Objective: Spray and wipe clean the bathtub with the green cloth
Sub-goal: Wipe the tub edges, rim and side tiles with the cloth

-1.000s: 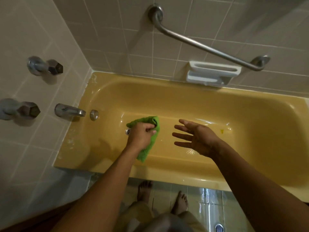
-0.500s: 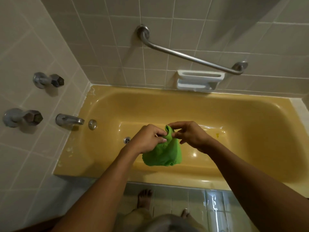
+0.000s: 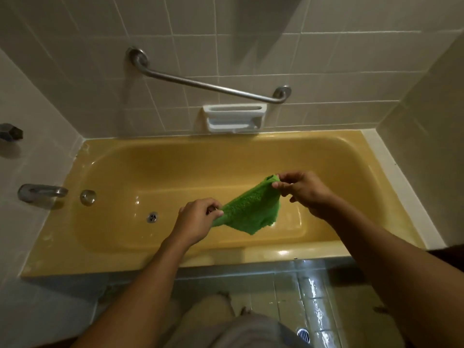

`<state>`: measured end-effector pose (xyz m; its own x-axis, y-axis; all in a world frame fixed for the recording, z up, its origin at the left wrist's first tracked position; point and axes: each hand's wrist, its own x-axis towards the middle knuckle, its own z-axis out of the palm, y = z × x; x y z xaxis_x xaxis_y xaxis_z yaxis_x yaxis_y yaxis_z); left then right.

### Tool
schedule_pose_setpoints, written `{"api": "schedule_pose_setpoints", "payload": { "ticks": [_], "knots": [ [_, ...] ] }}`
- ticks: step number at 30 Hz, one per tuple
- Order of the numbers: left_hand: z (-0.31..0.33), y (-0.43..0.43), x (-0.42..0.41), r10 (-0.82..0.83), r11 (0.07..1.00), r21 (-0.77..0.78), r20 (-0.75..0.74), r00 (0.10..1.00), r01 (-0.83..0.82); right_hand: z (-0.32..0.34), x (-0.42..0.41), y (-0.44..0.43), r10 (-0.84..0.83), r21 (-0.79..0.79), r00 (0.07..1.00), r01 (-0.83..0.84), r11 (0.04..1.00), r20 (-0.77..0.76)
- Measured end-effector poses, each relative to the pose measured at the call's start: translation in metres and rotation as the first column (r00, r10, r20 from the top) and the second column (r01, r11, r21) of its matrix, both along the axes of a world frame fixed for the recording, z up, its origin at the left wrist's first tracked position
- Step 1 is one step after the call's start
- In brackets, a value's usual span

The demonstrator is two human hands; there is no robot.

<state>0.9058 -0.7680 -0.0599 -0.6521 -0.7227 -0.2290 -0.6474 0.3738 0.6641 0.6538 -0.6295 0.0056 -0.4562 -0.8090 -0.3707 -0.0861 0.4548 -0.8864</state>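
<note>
Left hand (image 3: 198,222) and right hand (image 3: 305,192) each pinch corner of green cloth (image 3: 251,213), stretched mid-frame above bathtub (image 3: 175,257). Risk: loose pinch slips, cloth drops into tub.

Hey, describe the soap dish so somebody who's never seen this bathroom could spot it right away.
Start at the yellow bathtub and look up the tiled wall along its far side. Just above the rim, under the lower end of the slanted metal grab bar, sits the soap dish. It is the only white moulded fitting there; the others are metal.
</note>
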Motion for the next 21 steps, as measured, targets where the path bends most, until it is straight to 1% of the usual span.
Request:
{"api": "schedule_pose_setpoints", "payload": {
  "ticks": [2,5,8,11,15,21],
  "knots": [
    [0.002,0.011,-0.028,-0.009,1.000,0.014,-0.075,0.997,0.010,0.003,-0.024,0.025,-0.085,0.009,0.996,0.085,0.996,-0.013],
    [0.003,0.022,-0.077,-0.073,0.997,0.006,-0.196,0.978,0.076,0.004,-0.057,0.064,-0.210,0.031,0.978,0.210,0.977,-0.013],
    [0.003,0.035,-0.128,-0.121,0.986,0.079,-0.270,0.955,0.147,0.002,-0.085,0.104,-0.346,0.056,0.938,0.347,0.936,-0.023],
    [0.001,0.059,-0.176,-0.179,0.962,0.146,-0.301,0.936,0.231,-0.005,-0.109,0.145,-0.486,0.083,0.873,0.487,0.870,-0.032],
    [-0.008,0.105,-0.237,-0.250,0.937,0.160,-0.314,0.916,0.310,-0.026,-0.145,0.206,-0.662,0.103,0.749,0.659,0.745,-0.008],
    [-0.028,0.190,-0.342,-0.329,0.904,0.175,-0.295,0.897,0.389,-0.058,-0.213,0.305,-0.795,0.129,0.606,0.789,0.600,-0.007]
  ]
}}
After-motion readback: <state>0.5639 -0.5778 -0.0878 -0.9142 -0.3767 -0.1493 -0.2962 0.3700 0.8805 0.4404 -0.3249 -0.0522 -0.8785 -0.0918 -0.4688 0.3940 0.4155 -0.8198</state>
